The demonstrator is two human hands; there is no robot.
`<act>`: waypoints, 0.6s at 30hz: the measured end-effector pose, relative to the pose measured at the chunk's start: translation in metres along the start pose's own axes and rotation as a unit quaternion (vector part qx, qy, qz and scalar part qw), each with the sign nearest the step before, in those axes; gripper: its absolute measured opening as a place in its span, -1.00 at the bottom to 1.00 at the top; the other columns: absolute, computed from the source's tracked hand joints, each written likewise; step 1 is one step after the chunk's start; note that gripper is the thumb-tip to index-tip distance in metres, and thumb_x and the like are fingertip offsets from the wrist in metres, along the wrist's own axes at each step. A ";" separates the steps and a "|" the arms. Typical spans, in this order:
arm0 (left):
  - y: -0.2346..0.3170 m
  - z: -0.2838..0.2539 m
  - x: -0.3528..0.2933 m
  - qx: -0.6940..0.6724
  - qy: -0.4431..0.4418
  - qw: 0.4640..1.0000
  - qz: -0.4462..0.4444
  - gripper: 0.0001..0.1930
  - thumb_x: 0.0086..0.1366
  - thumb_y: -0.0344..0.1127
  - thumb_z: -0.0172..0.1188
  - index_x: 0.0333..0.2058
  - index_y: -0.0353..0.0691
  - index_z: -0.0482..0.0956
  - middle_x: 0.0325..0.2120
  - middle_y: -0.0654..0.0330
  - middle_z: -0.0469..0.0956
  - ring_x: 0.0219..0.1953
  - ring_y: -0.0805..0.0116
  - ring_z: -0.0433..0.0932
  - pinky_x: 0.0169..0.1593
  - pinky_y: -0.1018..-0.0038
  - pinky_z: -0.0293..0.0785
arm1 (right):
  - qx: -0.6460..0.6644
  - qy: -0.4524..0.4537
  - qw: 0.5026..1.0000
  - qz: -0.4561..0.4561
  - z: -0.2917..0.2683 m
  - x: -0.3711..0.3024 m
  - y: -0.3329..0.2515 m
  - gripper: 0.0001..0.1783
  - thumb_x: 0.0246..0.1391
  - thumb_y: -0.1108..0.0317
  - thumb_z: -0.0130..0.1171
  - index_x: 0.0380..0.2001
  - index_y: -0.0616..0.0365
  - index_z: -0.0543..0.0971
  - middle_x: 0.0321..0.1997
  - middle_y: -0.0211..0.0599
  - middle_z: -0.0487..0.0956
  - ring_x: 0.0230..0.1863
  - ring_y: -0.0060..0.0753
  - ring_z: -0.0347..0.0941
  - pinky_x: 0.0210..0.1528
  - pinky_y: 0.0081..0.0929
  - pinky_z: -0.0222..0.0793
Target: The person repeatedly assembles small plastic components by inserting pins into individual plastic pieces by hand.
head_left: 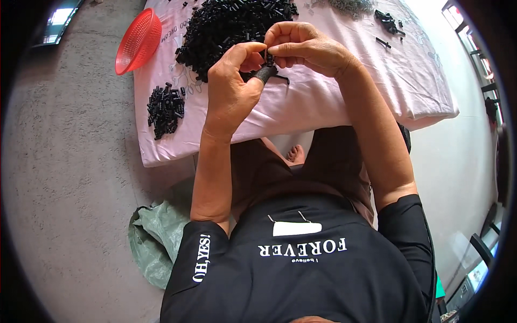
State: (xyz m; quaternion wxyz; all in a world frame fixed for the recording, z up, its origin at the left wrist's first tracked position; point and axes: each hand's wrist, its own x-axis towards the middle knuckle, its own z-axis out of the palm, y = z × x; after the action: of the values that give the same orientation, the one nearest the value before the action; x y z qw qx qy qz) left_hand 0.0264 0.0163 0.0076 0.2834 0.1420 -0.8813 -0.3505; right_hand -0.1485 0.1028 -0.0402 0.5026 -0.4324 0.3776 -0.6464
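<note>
Both of my hands meet above the near part of a big heap of small black tube-like pieces (226,27). A small black piece (270,58) is pinched between the fingertips of my left hand (235,86) and my right hand (312,51). Dark wrapping covers the left thumb. My right thumb and forefinger press on the top of the piece; its exact shape is partly hidden by the fingers. Just beneath the hands, a thin black stick-like part (283,79) shows against the cloth.
Pink cloth (301,107) covers the table. A smaller black pile (165,111) lies at the left, beside a tilted red perforated basket (141,43). Far right are clear greyish pieces (351,5) and a few black parts (386,22). A green sack (156,242) sits on the floor.
</note>
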 end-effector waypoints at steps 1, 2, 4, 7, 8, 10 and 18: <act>0.000 0.000 0.000 0.000 0.000 1.000 0.000 -0.56 -0.06 -0.71 0.18 -0.14 -0.25 0.59 -0.40 0.20 0.57 -0.34 0.41 0.58 -0.15 0.50 0.55 | 0.000 0.002 1.000 0.004 0.000 0.000 0.000 -0.80 0.16 0.37 0.23 -0.18 0.17 0.51 -0.38 -0.47 0.55 -0.42 -0.69 0.44 -0.37 -0.76 0.35; -0.001 -0.001 0.001 0.005 -0.004 1.000 0.003 -0.56 -0.06 -0.70 0.18 -0.14 -0.25 0.59 -0.40 0.20 0.57 -0.35 0.42 0.58 -0.15 0.50 0.55 | 0.001 0.001 1.000 0.004 0.000 0.000 0.000 -0.80 0.16 0.37 0.23 -0.18 0.17 0.51 -0.38 -0.47 0.55 -0.42 -0.69 0.44 -0.37 -0.76 0.35; 0.000 -0.002 0.001 0.011 -0.008 1.000 0.006 -0.57 -0.05 -0.70 0.19 -0.14 -0.25 0.59 -0.40 0.20 0.57 -0.35 0.43 0.58 -0.16 0.51 0.55 | 0.004 -0.003 1.000 -0.001 -0.001 0.000 0.001 -0.79 0.15 0.37 0.23 -0.17 0.17 0.50 -0.38 -0.47 0.55 -0.42 -0.69 0.44 -0.37 -0.76 0.35; 0.002 -0.002 0.001 -0.020 -0.020 0.999 -0.023 -0.58 -0.03 -0.69 0.20 -0.13 -0.26 0.59 -0.40 0.19 0.58 -0.34 0.44 0.58 -0.16 0.52 0.55 | 0.004 0.000 1.000 0.001 0.000 0.000 0.000 -0.77 0.15 0.37 0.24 -0.16 0.17 0.50 -0.38 -0.46 0.55 -0.42 -0.69 0.44 -0.38 -0.75 0.33; 0.003 -0.003 0.001 -0.032 -0.029 0.999 -0.029 -0.58 -0.02 -0.69 0.21 -0.12 -0.27 0.59 -0.39 0.19 0.58 -0.34 0.44 0.59 -0.15 0.52 0.55 | 0.004 0.000 1.000 0.001 0.000 0.000 0.000 -0.77 0.15 0.37 0.24 -0.16 0.17 0.50 -0.38 -0.46 0.55 -0.42 -0.69 0.44 -0.38 -0.75 0.33; 0.002 -0.004 0.001 -0.043 -0.037 0.998 -0.034 -0.59 -0.01 -0.69 0.21 -0.12 -0.29 0.59 -0.38 0.18 0.58 -0.33 0.44 0.59 -0.15 0.52 0.55 | 0.008 -0.013 1.000 -0.005 0.000 0.000 0.001 -0.74 0.14 0.37 0.25 -0.14 0.17 0.49 -0.38 -0.46 0.55 -0.42 -0.69 0.44 -0.39 -0.74 0.31; 0.002 -0.005 0.002 -0.033 -0.063 0.997 -0.017 -0.62 0.01 -0.66 0.26 -0.12 -0.33 0.58 -0.31 0.14 0.58 -0.29 0.39 0.62 -0.12 0.50 0.57 | -0.002 -0.016 1.000 -0.008 -0.002 0.002 0.003 -0.73 0.13 0.37 0.25 -0.12 0.18 0.48 -0.37 -0.46 0.56 -0.43 -0.70 0.43 -0.39 -0.74 0.30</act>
State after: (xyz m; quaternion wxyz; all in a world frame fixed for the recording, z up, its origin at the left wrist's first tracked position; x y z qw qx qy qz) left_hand 0.0279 0.0139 0.0127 0.2261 0.1254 -0.8829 -0.3919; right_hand -0.1495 0.1008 -0.0428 0.5024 -0.4469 0.3676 -0.6424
